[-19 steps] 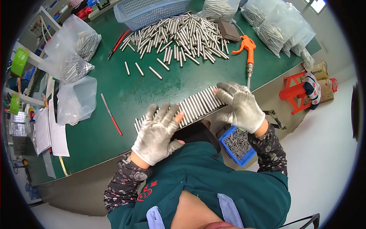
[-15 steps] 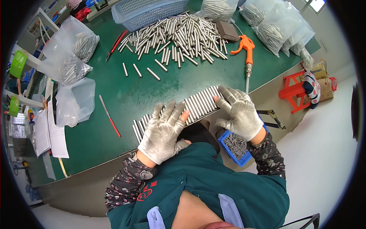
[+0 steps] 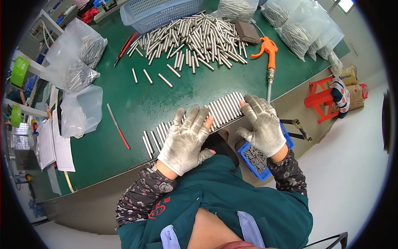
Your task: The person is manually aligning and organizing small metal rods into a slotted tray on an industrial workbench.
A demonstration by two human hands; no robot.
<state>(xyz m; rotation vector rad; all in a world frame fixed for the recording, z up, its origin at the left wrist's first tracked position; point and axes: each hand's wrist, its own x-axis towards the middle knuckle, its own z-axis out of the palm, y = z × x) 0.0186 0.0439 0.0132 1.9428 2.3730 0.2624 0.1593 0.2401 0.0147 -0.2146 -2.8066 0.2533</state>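
Along the near edge of the green table lies a row of steel pins [image 3: 225, 108], side by side and slightly slanted. My left hand [image 3: 185, 143], in a grey-white glove with bare fingertips showing, rests flat over the middle of the row with fingers stretched out. At the row's right end my right hand [image 3: 262, 126], gloved alike, lies with its fingers extended and the fingertips by the last pins. Neither hand grips anything. Left of my left hand, several pins stand with small gaps between them; those under the palm are hidden.
Farther back is a heap of loose pins [image 3: 199, 39] before a blue basket [image 3: 155, 16]. An orange air gun [image 3: 268, 52] lies right, red-handled pliers [image 3: 125, 49] and a thin red-handled tool [image 3: 119, 128] left. Bags of pins [image 3: 296, 35] stand behind. Below the edge sits a blue bin [image 3: 263, 176].
My left hand has slid a little to the right along the row, baring more pins at the left end. The right end of the row and my right hand have shifted slightly right.
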